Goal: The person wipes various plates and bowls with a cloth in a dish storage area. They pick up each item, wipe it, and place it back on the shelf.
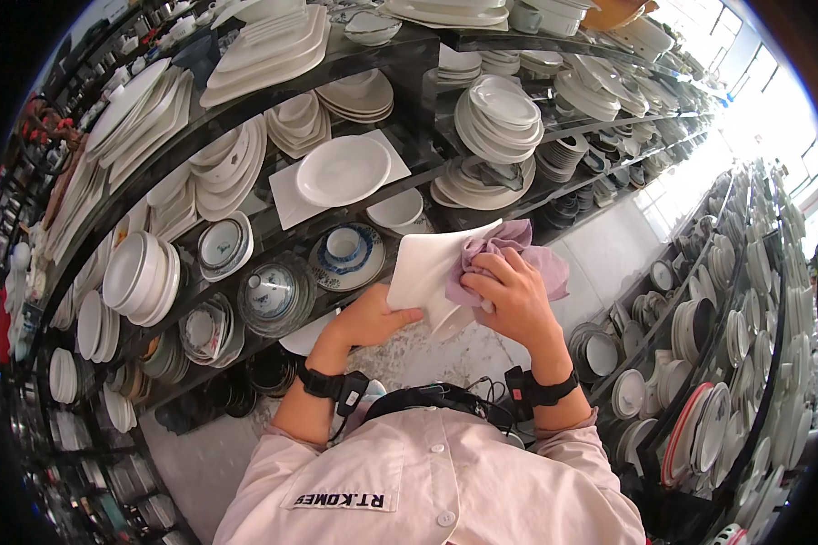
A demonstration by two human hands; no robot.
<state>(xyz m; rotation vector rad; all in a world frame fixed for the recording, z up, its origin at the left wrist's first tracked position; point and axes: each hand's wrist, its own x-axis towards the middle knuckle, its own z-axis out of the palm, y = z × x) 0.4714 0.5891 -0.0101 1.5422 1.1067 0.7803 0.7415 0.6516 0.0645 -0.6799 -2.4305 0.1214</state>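
Note:
A white ceramic plate (419, 266) with straight edges is held tilted in front of my body. My left hand (376, 316) grips its near left edge, the thumb lying on the near side. In my right hand (508, 289) is a crumpled mauve cloth (549, 269), pressed against the plate's right part. The cloth and fingers hide that side of the plate. Just beyond, on the shelf, are a white oval plate (344, 170) lying on a flat rectangular one and a blue-and-white cup (345, 245) stacked on patterned dishes.
Dark shelves (409, 180) packed with stacked white dishes curve around the front and left. A lidded blue-and-white dish (270, 293) sits near my left forearm. More crowded racks stand at the right, with red-rimmed plates (685, 436). A pale tiled floor (603, 238) runs between them.

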